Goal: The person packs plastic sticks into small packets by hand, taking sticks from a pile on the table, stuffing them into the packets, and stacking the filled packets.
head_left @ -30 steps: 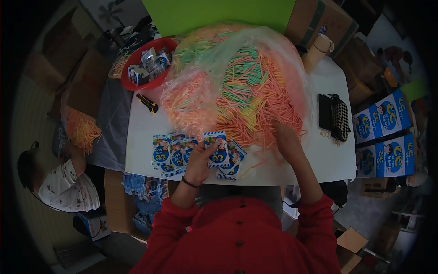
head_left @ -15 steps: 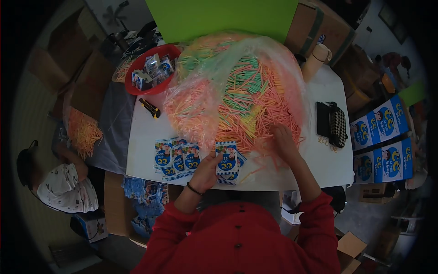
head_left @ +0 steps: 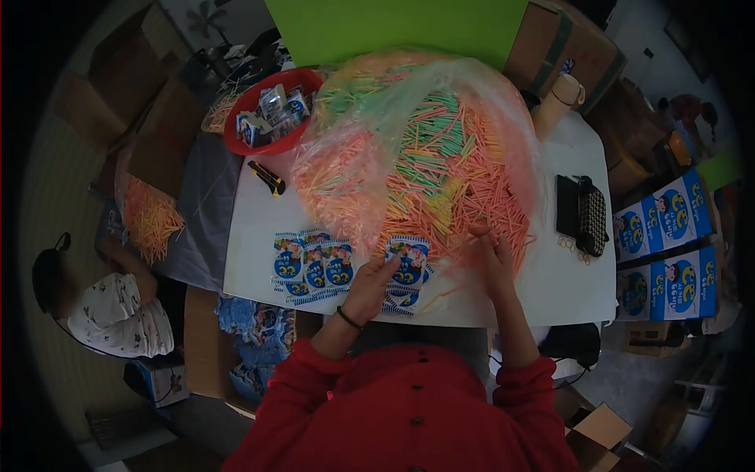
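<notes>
Left fingers [head_left: 384, 271] pinching a blue-and-white packet [head_left: 408, 253], right fingers [head_left: 501, 248] at pastel sticks [head_left: 444, 161] (grip unclear)

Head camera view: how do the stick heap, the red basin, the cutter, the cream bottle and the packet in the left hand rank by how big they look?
Largest to smallest:
1. Stick heap
2. Red basin
3. Cream bottle and packet in the left hand: too alike to rank
4. Cutter

A white table [head_left: 578, 295] carries packets [head_left: 338, 263], bagged sticks [head_left: 431, 130] and a cutter [head_left: 267, 178].
</notes>
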The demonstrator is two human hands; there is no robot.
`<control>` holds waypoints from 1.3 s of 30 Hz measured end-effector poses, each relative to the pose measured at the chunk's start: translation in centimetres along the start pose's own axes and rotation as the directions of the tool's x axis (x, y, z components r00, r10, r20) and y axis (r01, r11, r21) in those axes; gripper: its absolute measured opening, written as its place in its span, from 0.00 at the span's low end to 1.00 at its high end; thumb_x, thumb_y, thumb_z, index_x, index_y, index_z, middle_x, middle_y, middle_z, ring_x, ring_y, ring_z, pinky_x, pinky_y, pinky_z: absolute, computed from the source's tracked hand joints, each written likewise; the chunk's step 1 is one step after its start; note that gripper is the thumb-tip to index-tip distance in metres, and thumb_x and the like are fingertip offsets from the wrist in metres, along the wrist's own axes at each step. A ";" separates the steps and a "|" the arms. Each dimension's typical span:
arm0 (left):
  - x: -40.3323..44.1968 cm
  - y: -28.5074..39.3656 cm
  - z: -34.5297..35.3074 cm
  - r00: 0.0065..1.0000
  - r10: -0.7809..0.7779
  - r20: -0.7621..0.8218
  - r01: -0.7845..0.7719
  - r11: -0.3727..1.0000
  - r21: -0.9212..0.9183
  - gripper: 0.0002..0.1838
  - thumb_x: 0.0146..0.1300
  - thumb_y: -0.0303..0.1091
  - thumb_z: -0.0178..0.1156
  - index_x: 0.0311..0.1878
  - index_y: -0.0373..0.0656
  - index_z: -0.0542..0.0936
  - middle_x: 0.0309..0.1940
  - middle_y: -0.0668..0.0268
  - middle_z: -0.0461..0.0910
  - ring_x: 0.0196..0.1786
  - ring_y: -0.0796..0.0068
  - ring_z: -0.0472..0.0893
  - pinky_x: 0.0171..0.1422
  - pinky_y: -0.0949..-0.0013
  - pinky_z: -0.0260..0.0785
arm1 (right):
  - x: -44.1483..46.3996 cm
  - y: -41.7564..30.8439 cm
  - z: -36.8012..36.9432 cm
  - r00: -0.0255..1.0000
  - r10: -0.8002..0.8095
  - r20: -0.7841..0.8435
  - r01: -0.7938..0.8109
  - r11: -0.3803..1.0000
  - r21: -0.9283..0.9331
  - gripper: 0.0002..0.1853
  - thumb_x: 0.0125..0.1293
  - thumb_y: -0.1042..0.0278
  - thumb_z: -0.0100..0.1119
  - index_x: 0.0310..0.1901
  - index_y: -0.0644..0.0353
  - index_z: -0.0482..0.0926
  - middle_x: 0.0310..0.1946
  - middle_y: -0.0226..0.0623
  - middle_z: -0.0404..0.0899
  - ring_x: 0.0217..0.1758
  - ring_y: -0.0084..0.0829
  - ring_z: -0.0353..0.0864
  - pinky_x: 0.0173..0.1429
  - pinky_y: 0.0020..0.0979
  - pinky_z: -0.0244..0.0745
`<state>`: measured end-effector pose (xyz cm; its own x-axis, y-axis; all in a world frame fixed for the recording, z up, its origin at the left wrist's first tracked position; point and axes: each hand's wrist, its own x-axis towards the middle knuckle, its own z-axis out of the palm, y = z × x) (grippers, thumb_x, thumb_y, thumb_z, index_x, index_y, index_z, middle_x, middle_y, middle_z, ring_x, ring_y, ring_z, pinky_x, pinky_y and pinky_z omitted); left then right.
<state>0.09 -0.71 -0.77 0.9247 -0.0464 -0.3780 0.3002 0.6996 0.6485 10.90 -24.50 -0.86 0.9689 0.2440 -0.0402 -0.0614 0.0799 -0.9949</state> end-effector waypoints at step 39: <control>-0.7 3.0 1.0 0.894 0.402 0.197 -0.448 0.797 0.405 0.09 0.64 0.20 0.59 0.46 0.35 0.84 0.39 0.66 0.85 0.42 0.82 0.81 0.49 0.77 0.73 | -1.4 -6.0 4.8 0.992 -0.108 0.071 0.085 0.956 0.279 0.09 0.77 0.64 0.43 0.47 0.57 0.73 0.54 0.41 0.78 0.61 0.32 0.75 0.67 0.34 0.64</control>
<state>0.59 0.74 2.10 0.9936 0.0993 0.0531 -0.0799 0.2902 0.9536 8.73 -20.71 5.56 0.9506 0.3015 0.0745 -0.0435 0.3670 -0.9292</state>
